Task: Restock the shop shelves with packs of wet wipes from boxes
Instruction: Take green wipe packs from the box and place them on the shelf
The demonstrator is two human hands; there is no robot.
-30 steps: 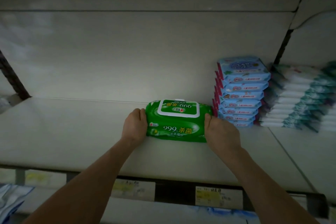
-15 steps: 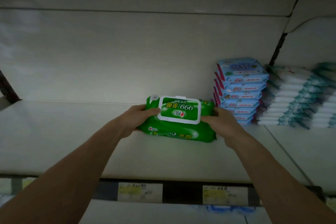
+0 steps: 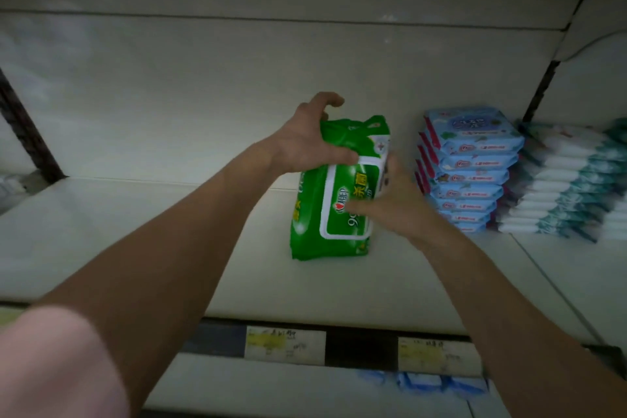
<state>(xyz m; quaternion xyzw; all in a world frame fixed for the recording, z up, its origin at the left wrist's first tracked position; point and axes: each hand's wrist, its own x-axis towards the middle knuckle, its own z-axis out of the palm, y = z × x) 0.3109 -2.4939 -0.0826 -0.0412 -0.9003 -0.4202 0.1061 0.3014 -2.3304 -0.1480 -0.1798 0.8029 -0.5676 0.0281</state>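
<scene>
Dim, greyish light; the brightest patch lies on the back panel (image 3: pixel 203 112) at frame centre. Corners darken, straight lines bow near the edges, and the right hand (image 3: pixel 397 204) and lower-left sleeve (image 3: pixel 51 366) are blurred.

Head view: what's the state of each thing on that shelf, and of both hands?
green pack: upright on its short end, held by both hands.
lid: shut, facing the camera.
left hand: grips the pack's top end.
right hand: holds the pack's right side, thumb on the front.
blue packs: flat stack, untouched.
white-teal packs: flat stacks, untouched.
</scene>
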